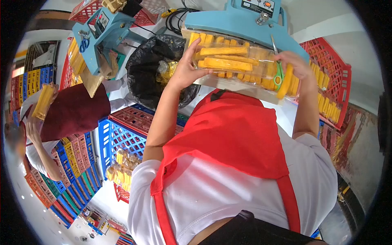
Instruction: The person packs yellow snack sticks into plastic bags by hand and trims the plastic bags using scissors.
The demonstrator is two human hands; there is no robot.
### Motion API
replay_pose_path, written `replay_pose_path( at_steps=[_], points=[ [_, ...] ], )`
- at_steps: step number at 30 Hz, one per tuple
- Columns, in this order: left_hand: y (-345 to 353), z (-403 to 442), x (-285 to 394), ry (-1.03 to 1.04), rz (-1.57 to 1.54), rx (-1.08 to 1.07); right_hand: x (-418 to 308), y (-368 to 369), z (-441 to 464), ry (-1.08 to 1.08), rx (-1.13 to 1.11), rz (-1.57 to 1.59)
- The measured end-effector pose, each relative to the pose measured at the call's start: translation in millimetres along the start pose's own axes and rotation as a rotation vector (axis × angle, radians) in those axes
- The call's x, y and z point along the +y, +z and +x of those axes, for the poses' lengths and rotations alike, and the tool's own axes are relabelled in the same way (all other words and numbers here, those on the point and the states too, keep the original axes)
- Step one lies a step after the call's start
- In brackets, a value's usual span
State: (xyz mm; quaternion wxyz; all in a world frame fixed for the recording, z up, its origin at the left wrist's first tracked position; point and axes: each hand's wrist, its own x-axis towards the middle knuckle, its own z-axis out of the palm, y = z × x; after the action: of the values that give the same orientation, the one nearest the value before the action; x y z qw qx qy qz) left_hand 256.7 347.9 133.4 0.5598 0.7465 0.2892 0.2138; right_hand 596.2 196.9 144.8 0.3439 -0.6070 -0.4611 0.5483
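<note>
My left hand (184, 70) grips the left end of a clear plastic bag (263, 55), thumb below and fingers above. Inside the bag lie several long yellow sticks (224, 51), which look like food. In my right hand (296, 65), fingers closed, is a single yellow stick (286, 79), close to the bag's right end. Green-handled scissors (279, 77) are beside my right fingers, blades pointing away; whether the fingers touch them I cannot tell. More yellow sticks lie beneath the bag, in front of a light-blue sealing machine (241, 22).
A bin lined with black plastic (141, 69) stands left. Red crates (345, 77) with bagged sticks are at right. A second blue machine (102, 28) is at far left, near a person in a dark red apron (77, 106) holding a bag. A blue crate (104, 141) holds more packs.
</note>
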Motion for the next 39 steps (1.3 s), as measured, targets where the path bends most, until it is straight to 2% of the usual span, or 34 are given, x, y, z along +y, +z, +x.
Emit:
replay_pose_path(
  at_steps=[2,3,5,6,8,12,18,20,27,32,39],
  points=[
    [-0.2,0.2,1.1,0.010,-0.012,0.007,15.8,-24.1,-22.9,0.125,0.186,0.410],
    [-0.5,0.1,4.0,0.000,0.014,0.014,23.5,-32.1,-31.6,0.125,0.189,0.409],
    [0.5,-0.3,5.6,-0.007,0.036,0.011,39.3,-38.2,-47.5,0.161,0.345,0.796],
    [1.5,-0.4,4.3,-0.010,0.003,0.021,41.4,-32.2,-52.5,0.160,0.356,0.796],
    [3.3,0.3,1.3,-0.007,-0.036,0.019,45.4,-17.0,-57.8,0.265,0.678,0.733],
    [4.3,0.7,-2.1,-0.001,-0.053,0.012,42.5,5.0,-46.9,0.240,0.736,0.804],
    [3.2,-0.6,-4.2,-0.002,-0.097,0.009,21.2,26.4,-26.9,0.280,0.663,0.901],
    [2.8,-1.2,-5.2,-0.003,-0.080,0.005,12.6,32.2,-23.8,0.287,0.771,0.882],
    [3.0,-0.5,-4.4,0.005,-0.054,0.007,33.0,7.2,-34.7,0.311,0.813,0.808],
    [3.7,1.5,-4.8,-0.031,-0.138,-0.008,20.4,18.5,-33.6,0.219,0.692,0.859],
    [2.5,0.7,0.2,-0.025,-0.091,-0.015,21.6,51.6,-7.2,0.039,0.584,0.894]
  ],
)
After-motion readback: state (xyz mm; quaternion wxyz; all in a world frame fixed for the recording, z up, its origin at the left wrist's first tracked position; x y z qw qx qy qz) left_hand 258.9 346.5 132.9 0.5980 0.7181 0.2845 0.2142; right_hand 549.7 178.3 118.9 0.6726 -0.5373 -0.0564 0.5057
